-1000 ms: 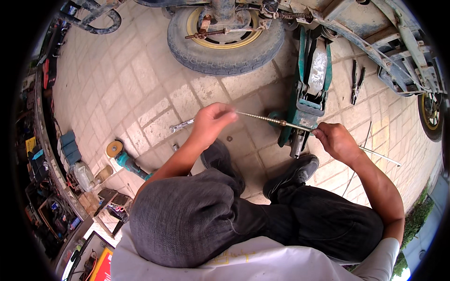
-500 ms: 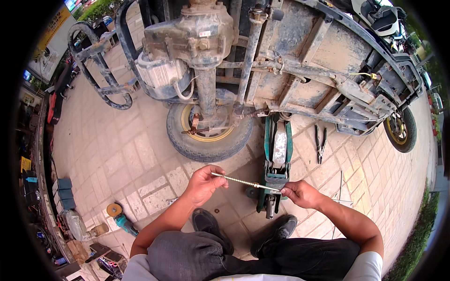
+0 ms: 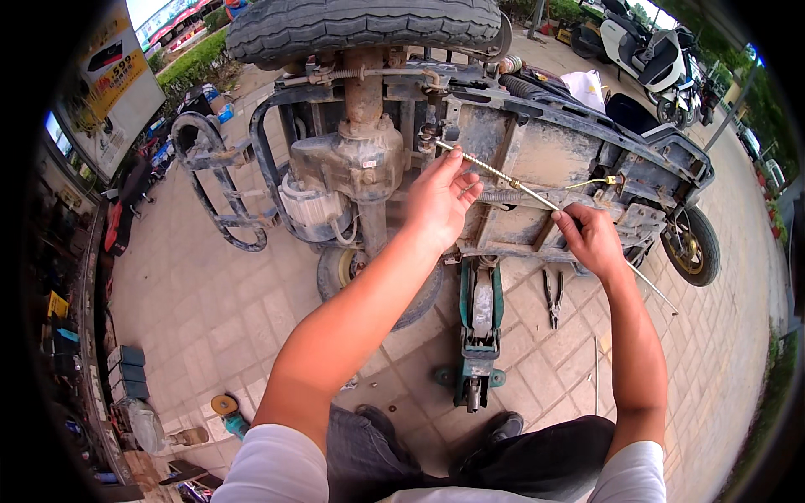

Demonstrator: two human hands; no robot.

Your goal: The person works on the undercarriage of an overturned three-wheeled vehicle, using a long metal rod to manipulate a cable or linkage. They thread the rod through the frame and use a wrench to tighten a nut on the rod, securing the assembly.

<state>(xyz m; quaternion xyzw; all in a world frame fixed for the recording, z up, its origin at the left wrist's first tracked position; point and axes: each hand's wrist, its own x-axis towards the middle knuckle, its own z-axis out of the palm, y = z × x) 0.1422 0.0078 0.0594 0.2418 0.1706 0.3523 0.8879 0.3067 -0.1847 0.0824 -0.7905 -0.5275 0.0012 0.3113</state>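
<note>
Raised in front of me is a long thin metal rod (image 3: 537, 196), with a threaded stretch and a brass-coloured nut (image 3: 515, 184) partway along it. My left hand (image 3: 440, 201) pinches it near its upper end, the other fingers loosely curled. My right hand (image 3: 589, 237) grips the plain part, and the rod runs on past it towards the lower right. The rod's upper end is close to a rusty joint (image 3: 429, 134) on the underside of a vehicle tipped on its side (image 3: 545, 155); I cannot tell whether they touch.
A green floor jack (image 3: 480, 335) stands under the vehicle's lower edge. Pliers (image 3: 553, 298) lie to its right, near another thin rod (image 3: 596, 373). An angle grinder (image 3: 234, 417) is at lower left. One wheel (image 3: 360, 33) is overhead, another (image 3: 419, 306) on the paving.
Both hands have lifted the rod up and away from me, from above the jack to the vehicle's underside. My view has tilted up, bringing the upper wheel into sight.
</note>
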